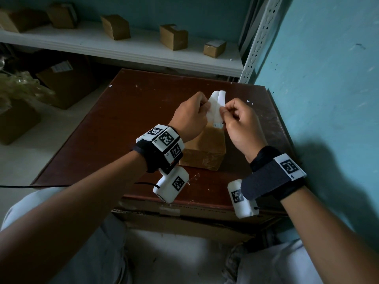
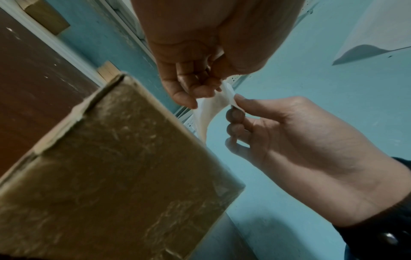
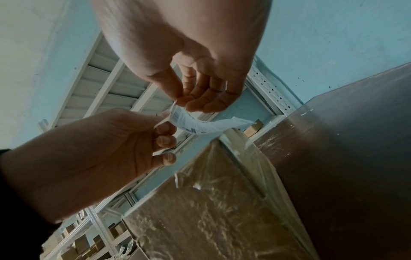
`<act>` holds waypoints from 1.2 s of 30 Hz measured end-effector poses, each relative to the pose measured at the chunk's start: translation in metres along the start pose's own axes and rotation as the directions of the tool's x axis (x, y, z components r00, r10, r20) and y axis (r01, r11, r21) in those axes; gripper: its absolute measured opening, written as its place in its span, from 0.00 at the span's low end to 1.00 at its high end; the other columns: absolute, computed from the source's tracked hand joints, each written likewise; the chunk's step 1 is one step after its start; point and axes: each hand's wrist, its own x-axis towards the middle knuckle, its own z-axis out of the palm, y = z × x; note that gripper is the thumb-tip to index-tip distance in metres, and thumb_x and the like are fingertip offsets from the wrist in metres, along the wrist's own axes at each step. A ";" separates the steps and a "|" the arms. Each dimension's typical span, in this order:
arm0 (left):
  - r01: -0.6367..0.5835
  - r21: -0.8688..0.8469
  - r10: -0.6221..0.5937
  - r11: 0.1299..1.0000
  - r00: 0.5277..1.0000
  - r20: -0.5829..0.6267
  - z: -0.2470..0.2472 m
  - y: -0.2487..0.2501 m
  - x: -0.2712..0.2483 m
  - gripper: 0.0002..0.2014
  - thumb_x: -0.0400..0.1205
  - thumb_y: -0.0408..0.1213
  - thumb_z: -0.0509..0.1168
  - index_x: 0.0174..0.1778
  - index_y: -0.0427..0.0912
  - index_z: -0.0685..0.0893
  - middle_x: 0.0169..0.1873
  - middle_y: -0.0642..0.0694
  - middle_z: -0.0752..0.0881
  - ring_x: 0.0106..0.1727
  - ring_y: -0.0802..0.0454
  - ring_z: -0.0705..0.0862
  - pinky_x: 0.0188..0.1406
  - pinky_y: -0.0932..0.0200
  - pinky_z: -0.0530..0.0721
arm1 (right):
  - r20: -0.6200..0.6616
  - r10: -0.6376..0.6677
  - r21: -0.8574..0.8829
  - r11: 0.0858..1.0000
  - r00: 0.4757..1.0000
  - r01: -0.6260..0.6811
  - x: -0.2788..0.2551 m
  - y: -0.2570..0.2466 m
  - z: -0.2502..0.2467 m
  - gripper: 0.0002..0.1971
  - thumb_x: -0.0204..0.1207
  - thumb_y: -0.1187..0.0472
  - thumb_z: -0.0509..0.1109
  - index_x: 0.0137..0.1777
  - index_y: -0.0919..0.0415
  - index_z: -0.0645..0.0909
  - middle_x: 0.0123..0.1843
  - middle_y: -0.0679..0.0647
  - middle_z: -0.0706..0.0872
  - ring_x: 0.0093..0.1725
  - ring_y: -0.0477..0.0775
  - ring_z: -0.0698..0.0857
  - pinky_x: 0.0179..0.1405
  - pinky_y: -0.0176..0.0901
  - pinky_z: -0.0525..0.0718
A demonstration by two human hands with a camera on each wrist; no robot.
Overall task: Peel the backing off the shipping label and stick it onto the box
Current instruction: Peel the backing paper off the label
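Both hands hold a white shipping label [image 1: 215, 103] in the air just above a brown cardboard box [image 1: 205, 148] wrapped in clear tape. My left hand [image 1: 203, 104] pinches the label's left edge and my right hand [image 1: 223, 111] pinches its right edge. At its far end the sheet shows two white layers side by side. The right wrist view shows print on the curled label [image 3: 200, 124], held between the right fingertips [image 3: 193, 103] and the left hand [image 3: 160, 123]. In the left wrist view the label [image 2: 211, 109] hangs between both hands beside the box [image 2: 111, 167].
The box stands on a small dark red-brown table [image 1: 123, 119] set against a teal wall [image 1: 317, 89] on the right. Behind the table, a white shelf [image 1: 123, 46] carries several small cardboard boxes. Larger cartons [image 1: 67, 83] sit on the floor to the left.
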 end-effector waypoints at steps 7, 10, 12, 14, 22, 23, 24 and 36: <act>0.005 0.004 -0.005 1.000 1.000 -0.003 0.000 -0.001 0.000 0.05 0.88 0.37 0.54 0.47 0.46 0.73 0.38 0.50 0.80 0.35 0.52 0.81 0.31 0.59 0.80 | -0.002 0.006 0.010 1.000 1.000 -0.006 0.000 0.000 0.000 0.08 0.85 0.57 0.63 0.52 0.62 0.79 0.48 0.52 0.86 0.49 0.48 0.86 0.45 0.49 0.89; 0.010 0.005 -0.010 1.000 1.000 -0.003 0.000 -0.001 0.001 0.05 0.88 0.38 0.54 0.48 0.46 0.73 0.38 0.51 0.80 0.35 0.53 0.81 0.32 0.59 0.79 | 0.000 0.009 0.013 1.000 1.000 -0.009 0.000 0.000 0.000 0.08 0.85 0.57 0.63 0.52 0.62 0.79 0.48 0.52 0.86 0.48 0.47 0.86 0.45 0.49 0.89; 0.008 0.009 -0.008 1.000 1.000 -0.004 0.000 0.000 0.001 0.05 0.88 0.37 0.54 0.48 0.46 0.73 0.37 0.51 0.79 0.35 0.53 0.80 0.31 0.60 0.79 | -0.003 0.007 0.011 1.000 1.000 -0.007 0.001 0.000 -0.001 0.08 0.85 0.57 0.63 0.52 0.62 0.79 0.48 0.52 0.86 0.48 0.49 0.86 0.45 0.50 0.89; 0.009 0.010 -0.009 1.000 1.000 -0.008 0.000 0.000 0.001 0.05 0.88 0.37 0.54 0.48 0.46 0.73 0.37 0.51 0.79 0.34 0.54 0.80 0.31 0.61 0.78 | -0.006 0.008 0.012 1.000 1.000 -0.007 0.001 0.000 -0.001 0.08 0.85 0.57 0.63 0.52 0.62 0.79 0.47 0.53 0.86 0.48 0.51 0.86 0.46 0.52 0.88; 0.014 0.011 -0.014 1.000 1.000 -0.001 0.000 0.000 0.001 0.05 0.88 0.38 0.54 0.48 0.46 0.73 0.39 0.50 0.80 0.36 0.52 0.81 0.32 0.59 0.80 | -0.009 0.006 0.008 1.000 1.000 -0.006 0.000 0.000 -0.001 0.08 0.85 0.57 0.64 0.52 0.62 0.80 0.46 0.52 0.85 0.47 0.50 0.85 0.47 0.51 0.87; 0.016 0.012 -0.016 1.000 1.000 0.000 -0.001 0.000 0.001 0.05 0.88 0.38 0.54 0.48 0.46 0.73 0.39 0.50 0.80 0.36 0.51 0.81 0.32 0.58 0.80 | -0.009 0.006 0.012 1.000 1.000 -0.006 0.000 0.000 -0.001 0.08 0.85 0.58 0.64 0.52 0.62 0.80 0.45 0.52 0.85 0.47 0.50 0.85 0.48 0.50 0.86; 0.016 0.012 -0.016 1.000 1.000 0.001 -0.001 0.000 0.001 0.05 0.88 0.38 0.54 0.48 0.46 0.73 0.38 0.49 0.80 0.36 0.51 0.81 0.33 0.58 0.80 | -0.009 0.005 0.015 1.000 1.000 -0.005 0.001 0.000 -0.002 0.08 0.84 0.58 0.64 0.52 0.62 0.80 0.45 0.52 0.85 0.47 0.51 0.85 0.48 0.51 0.86; 0.021 0.017 -0.021 1.000 1.000 -0.005 -0.002 0.001 0.000 0.05 0.88 0.38 0.54 0.50 0.44 0.74 0.39 0.49 0.80 0.37 0.49 0.82 0.38 0.49 0.85 | -0.008 0.021 0.023 1.000 1.000 -0.021 0.000 -0.001 -0.002 0.08 0.85 0.57 0.64 0.52 0.62 0.80 0.46 0.53 0.86 0.47 0.51 0.86 0.48 0.53 0.87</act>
